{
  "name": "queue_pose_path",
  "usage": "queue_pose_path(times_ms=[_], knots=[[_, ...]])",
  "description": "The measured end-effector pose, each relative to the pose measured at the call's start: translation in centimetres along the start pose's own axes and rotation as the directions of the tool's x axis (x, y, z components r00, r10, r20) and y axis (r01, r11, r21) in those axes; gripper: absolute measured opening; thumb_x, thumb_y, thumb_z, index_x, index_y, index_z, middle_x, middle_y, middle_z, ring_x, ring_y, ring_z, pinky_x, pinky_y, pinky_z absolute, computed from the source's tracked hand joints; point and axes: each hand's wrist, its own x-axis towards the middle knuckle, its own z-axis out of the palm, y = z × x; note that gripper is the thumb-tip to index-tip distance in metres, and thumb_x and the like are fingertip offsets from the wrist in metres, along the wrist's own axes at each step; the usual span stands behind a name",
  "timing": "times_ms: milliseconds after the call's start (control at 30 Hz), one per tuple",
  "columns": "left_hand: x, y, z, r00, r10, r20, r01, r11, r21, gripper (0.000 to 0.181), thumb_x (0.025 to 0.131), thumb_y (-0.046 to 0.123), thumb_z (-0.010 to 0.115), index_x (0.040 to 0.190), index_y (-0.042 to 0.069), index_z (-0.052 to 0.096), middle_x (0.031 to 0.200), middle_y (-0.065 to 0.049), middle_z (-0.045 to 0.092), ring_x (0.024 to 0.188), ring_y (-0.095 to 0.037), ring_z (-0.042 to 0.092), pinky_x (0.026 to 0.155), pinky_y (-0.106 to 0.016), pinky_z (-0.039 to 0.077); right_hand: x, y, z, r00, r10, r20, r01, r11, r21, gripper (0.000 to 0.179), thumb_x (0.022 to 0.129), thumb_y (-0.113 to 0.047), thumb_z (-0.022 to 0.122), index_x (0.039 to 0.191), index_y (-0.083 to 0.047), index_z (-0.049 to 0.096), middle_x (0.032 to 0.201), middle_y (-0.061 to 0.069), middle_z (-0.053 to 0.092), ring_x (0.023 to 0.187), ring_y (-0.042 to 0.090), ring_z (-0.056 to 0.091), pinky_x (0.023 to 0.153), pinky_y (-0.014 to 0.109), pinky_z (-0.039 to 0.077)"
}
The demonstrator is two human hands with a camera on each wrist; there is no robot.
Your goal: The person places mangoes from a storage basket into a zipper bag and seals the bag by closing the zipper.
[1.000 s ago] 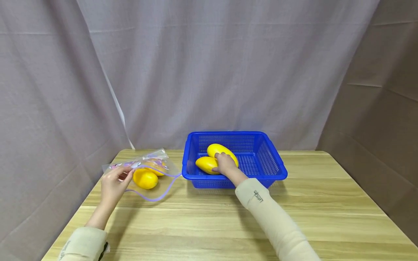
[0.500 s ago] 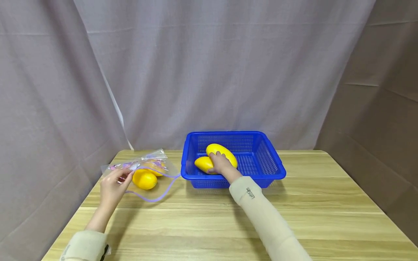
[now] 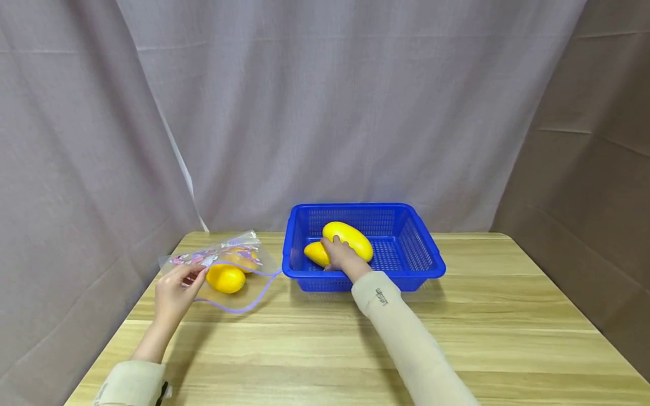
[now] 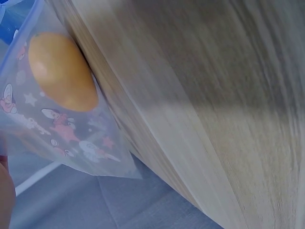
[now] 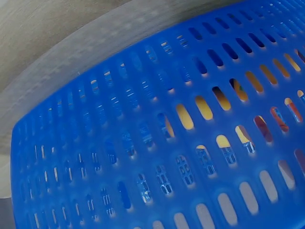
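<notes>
My left hand (image 3: 175, 290) pinches the edge of a clear zip bag (image 3: 242, 310) with a purple rim and cartoon prints. A yellow mango (image 3: 225, 279) lies at the bag's mouth, and another mango (image 3: 242, 259) sits behind the printed film. In the left wrist view one mango (image 4: 64, 71) shows through the bag. Inside the blue basket (image 3: 438, 270), my right hand (image 3: 345, 258) grips a mango (image 3: 316, 254), fingers over its top and thumb at its near side. A larger mango (image 3: 355, 239) lies just behind it. The basket's slotted wall (image 5: 143, 157) hides most of this hand in the right wrist view.
The wooden table (image 3: 284, 349) extends in front of the basket and to its right. A grey curtain (image 3: 350, 113) hangs right behind the table's far edge. The bag's right corner reaches up to the basket's left side.
My right hand has shifted slightly left and closed further around the nearer mango. The larger mango has moved a little to the right. My left hand stays on the bag.
</notes>
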Motion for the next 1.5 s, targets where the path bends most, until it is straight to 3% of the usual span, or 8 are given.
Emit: queue_pose_path(times_ms=[233, 333, 467, 733, 967, 1200, 1367, 1500], knots=[[0.0, 0.1, 0.0, 1.000, -0.010, 0.000, 0.010, 1.000, 0.000, 0.014, 0.066, -0.010, 0.076, 0.075, 0.000, 0.071, 0.064, -0.010, 0.066, 0.059, 0.013, 0.049, 0.048, -0.009, 0.048, 0.4, -0.2, -0.1, 0.999, 0.040, 0.017, -0.040, 0.999, -0.027, 0.081, 0.084, -0.018, 0.070, 0.149, -0.010, 0.023, 0.152, 0.028, 0.021, 0.125, 0.040, 0.047, 0.106, 0.047, 0.041], [0.1, 0.1, 0.0, 1.000, -0.007, -0.006, 0.007, 1.000, 0.001, 0.014, 0.067, -0.009, 0.075, 0.076, 0.000, 0.071, 0.065, -0.010, 0.067, 0.058, 0.011, 0.050, 0.049, -0.008, 0.048, 0.5, -0.4, -0.3, 0.998, 0.054, 0.024, -0.053, 0.998, -0.034, 0.080, 0.086, -0.020, 0.068, 0.149, -0.009, 0.020, 0.148, 0.027, 0.032, 0.128, 0.037, 0.045, 0.109, 0.045, 0.038], [0.2, 0.1, 0.2, 1.000, 0.012, -0.024, -0.011, 1.000, 0.028, 0.013, 0.066, -0.008, 0.075, 0.075, 0.001, 0.072, 0.066, -0.011, 0.067, 0.054, -0.006, 0.057, 0.051, -0.011, 0.048, 0.4, -0.4, -0.3, 0.999, 0.048, 0.009, -0.048, 0.998, -0.029, 0.076, 0.086, -0.020, 0.068, 0.148, -0.009, 0.024, 0.138, 0.024, 0.046, 0.126, 0.035, 0.047, 0.109, 0.044, 0.039], [0.0, 0.3, 0.4, 0.997, 0.009, -0.072, -0.004, 0.998, 0.065, 0.012, 0.067, -0.005, 0.077, 0.076, -0.001, 0.072, 0.074, -0.016, 0.070, 0.055, -0.026, 0.059, 0.052, -0.020, 0.047, 0.9, 0.2, -0.1, 0.999, 0.020, -0.032, -0.022, 0.999, -0.048, 0.070, 0.085, -0.020, 0.069, 0.145, -0.012, 0.034, 0.146, 0.026, 0.036, 0.124, 0.038, 0.048, 0.106, 0.047, 0.041], [0.1, 0.5, 0.6, 0.999, -0.009, -0.049, 0.011, 0.999, 0.050, 0.012, 0.067, -0.005, 0.077, 0.077, -0.001, 0.072, 0.072, -0.014, 0.071, 0.054, -0.017, 0.062, 0.052, -0.010, 0.049, 0.3, 0.3, -0.5, 0.997, -0.017, -0.073, 0.016, 1.000, -0.017, 0.071, 0.082, -0.019, 0.071, 0.144, -0.010, 0.037, 0.145, 0.024, 0.038, 0.126, 0.040, 0.046, 0.106, 0.048, 0.041], [0.5, 0.7, 0.7, 0.999, -0.015, -0.040, 0.017, 0.999, 0.042, 0.011, 0.068, -0.007, 0.077, 0.077, -0.002, 0.072, 0.072, -0.016, 0.072, 0.054, -0.024, 0.064, 0.053, -0.007, 0.048, -0.5, 0.4, -1.3, 0.991, -0.027, -0.129, 0.028, 1.000, 0.009, 0.072, 0.081, -0.018, 0.072, 0.143, -0.008, 0.037, 0.143, 0.023, 0.043, 0.129, 0.040, 0.044, 0.108, 0.049, 0.038], [0.3, 0.7, 0.6, 0.999, -0.039, -0.029, 0.040, 0.999, 0.026, 0.012, 0.068, -0.007, 0.077, 0.078, -0.001, 0.072, 0.070, -0.014, 0.071, 0.056, -0.002, 0.059, 0.053, -0.003, 0.046, -1.2, 0.3, -1.8, 0.987, -0.061, -0.149, 0.060, 0.998, -0.012, 0.072, 0.081, -0.020, 0.073, 0.142, -0.007, 0.038, 0.140, 0.022, 0.047, 0.126, 0.039, 0.048, 0.106, 0.049, 0.041], [0.2, 0.8, 0.6, 0.999, -0.041, -0.006, 0.041, 0.999, 0.021, 0.012, 0.069, -0.007, 0.076, 0.079, -0.002, 0.072, 0.069, -0.014, 0.071, 0.056, 0.002, 0.057, 0.052, -0.003, 0.046, -1.8, 0.2, -2.2, 0.984, -0.055, -0.171, 0.055, 0.998, -0.002, 0.070, 0.081, -0.021, 0.073, 0.141, -0.008, 0.040, 0.137, 0.022, 0.049, 0.120, 0.037, 0.052, 0.103, 0.049, 0.044]])
